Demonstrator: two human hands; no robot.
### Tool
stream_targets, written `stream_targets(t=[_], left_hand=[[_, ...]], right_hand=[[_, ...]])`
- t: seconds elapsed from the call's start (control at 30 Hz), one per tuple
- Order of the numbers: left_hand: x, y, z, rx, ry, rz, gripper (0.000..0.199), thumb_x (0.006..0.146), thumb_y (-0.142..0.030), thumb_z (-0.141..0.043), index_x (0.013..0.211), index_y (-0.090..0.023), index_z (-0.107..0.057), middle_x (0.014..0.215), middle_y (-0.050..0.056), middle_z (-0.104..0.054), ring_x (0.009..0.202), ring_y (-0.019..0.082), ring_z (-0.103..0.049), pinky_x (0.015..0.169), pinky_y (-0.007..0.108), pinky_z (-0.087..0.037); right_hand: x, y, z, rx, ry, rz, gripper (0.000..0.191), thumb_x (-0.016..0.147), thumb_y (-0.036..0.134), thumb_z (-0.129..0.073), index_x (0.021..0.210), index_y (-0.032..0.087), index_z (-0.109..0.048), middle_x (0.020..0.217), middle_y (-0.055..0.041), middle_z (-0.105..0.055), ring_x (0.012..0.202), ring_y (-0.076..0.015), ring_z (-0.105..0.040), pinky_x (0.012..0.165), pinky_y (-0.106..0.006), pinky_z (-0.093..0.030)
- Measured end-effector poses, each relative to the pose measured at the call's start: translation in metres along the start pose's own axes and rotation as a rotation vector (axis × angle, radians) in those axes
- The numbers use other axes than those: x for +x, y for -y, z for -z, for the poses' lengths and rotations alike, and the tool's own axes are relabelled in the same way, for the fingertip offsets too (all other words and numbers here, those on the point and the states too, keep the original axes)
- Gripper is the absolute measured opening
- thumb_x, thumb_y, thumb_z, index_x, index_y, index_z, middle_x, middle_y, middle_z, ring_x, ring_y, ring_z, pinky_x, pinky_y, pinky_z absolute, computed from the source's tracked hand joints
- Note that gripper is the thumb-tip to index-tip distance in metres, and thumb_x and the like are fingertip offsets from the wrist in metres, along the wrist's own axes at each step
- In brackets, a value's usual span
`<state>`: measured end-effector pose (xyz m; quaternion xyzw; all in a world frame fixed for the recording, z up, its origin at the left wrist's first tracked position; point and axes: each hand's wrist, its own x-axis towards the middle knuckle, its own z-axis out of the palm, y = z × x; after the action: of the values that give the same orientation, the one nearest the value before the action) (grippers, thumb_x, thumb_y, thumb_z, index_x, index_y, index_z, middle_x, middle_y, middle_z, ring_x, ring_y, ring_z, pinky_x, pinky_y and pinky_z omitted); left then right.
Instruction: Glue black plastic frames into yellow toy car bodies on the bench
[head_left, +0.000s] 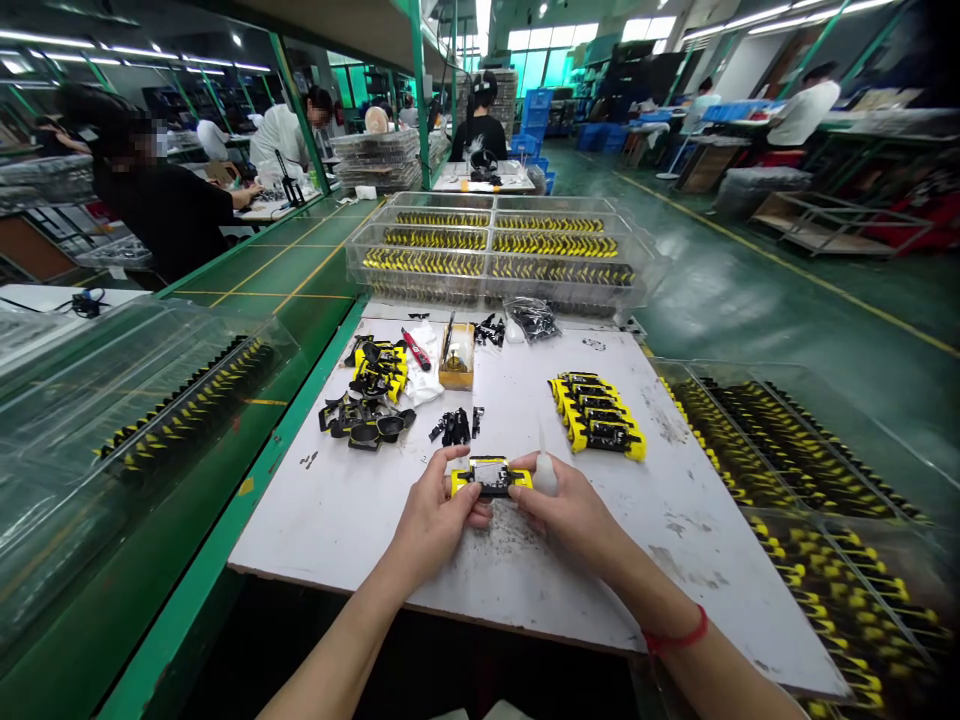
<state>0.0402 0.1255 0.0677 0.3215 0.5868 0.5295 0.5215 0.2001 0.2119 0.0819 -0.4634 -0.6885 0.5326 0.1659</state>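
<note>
A yellow and black part (491, 477) is held level above the white tabletop (337, 530). My left hand (435, 505) grips its left end between thumb and fingers. At its right end my right hand (566, 505) pinches it, and a white bottle with a thin upright nozzle (545, 472) is also tucked in that hand. Just beyond the hands lie small black pieces (454, 427). To the right, several similar yellow and black parts (598, 415) lie in a row.
At the left are a pile of yellow and black parts (379, 370), black ring-shaped pieces (365, 430) and a red tool (416, 350). Behind them stand a small wooden box (456, 375) and stacked clear trays (491, 285). More filled trays flank the table. People sit farther off.
</note>
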Motion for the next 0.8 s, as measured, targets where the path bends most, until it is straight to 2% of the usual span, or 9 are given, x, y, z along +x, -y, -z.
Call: stream_targets(t=[0.13, 0.27, 0.5, 0.57, 0.67, 0.8], left_hand=[[-0.002, -0.01, 0.002, -0.1, 0.035, 0.085, 0.051, 0.085, -0.027, -0.058, 0.129, -0.014, -0.035, 0.073, 0.002, -0.067, 0.068, 0.019, -0.07, 0.072, 0.033, -0.058], [-0.005, -0.019, 0.005, -0.22, 0.05, 0.163, 0.05, 0.088, -0.023, -0.052, 0.133, -0.015, -0.032, 0.087, 0.006, -0.069, 0.077, 0.02, -0.071, 0.079, 0.034, -0.057], [-0.004, -0.016, 0.006, -0.28, 0.053, 0.175, 0.047, 0.089, -0.03, -0.054, 0.131, -0.017, -0.037, 0.097, 0.009, -0.067, 0.078, 0.021, -0.071, 0.079, 0.036, -0.057], [-0.004, -0.014, 0.005, -0.271, 0.062, 0.143, 0.052, 0.085, -0.035, -0.06, 0.13, -0.017, -0.039, 0.093, 0.008, -0.067, 0.077, 0.02, -0.07, 0.077, 0.036, -0.057], [-0.003, -0.013, 0.002, -0.216, 0.034, 0.093, 0.062, 0.078, -0.038, -0.069, 0.127, -0.014, -0.04, 0.075, 0.003, -0.066, 0.069, 0.02, -0.07, 0.072, 0.034, -0.058], [-0.003, -0.015, -0.002, -0.176, -0.015, 0.078, 0.059, 0.078, -0.036, -0.067, 0.124, -0.012, -0.039, 0.067, 0.002, -0.066, 0.06, 0.018, -0.068, 0.065, 0.032, -0.058]], right_hand=[[-0.002, 0.011, -0.003, 0.139, 0.023, -0.065, 0.026, 0.073, 0.029, -0.058, 0.096, 0.018, -0.054, 0.045, 0.0081, -0.049, 0.043, -0.0115, -0.044, 0.048, -0.024, -0.035], [-0.002, 0.017, -0.003, 0.232, 0.052, -0.079, 0.023, 0.07, 0.028, -0.058, 0.09, 0.018, -0.053, 0.046, 0.0078, -0.048, 0.043, -0.0104, -0.042, 0.046, -0.023, -0.033], [-0.001, 0.016, -0.001, 0.329, 0.078, -0.111, 0.029, 0.069, 0.031, -0.062, 0.093, 0.017, -0.052, 0.049, 0.0081, -0.048, 0.043, -0.0095, -0.041, 0.045, -0.023, -0.03], [-0.002, 0.015, -0.002, 0.316, 0.08, -0.107, 0.03, 0.069, 0.032, -0.062, 0.093, 0.017, -0.053, 0.05, 0.0079, -0.048, 0.044, -0.0097, -0.041, 0.045, -0.023, -0.03], [-0.003, 0.016, -0.002, 0.256, 0.062, -0.094, 0.03, 0.071, 0.032, -0.061, 0.095, 0.017, -0.053, 0.049, 0.0083, -0.048, 0.044, -0.0102, -0.042, 0.047, -0.023, -0.032], [-0.003, 0.015, 0.0, 0.282, 0.125, -0.069, 0.032, 0.075, 0.037, -0.06, 0.099, 0.017, -0.053, 0.059, 0.0057, -0.052, 0.049, -0.0109, -0.046, 0.051, -0.025, -0.039]])
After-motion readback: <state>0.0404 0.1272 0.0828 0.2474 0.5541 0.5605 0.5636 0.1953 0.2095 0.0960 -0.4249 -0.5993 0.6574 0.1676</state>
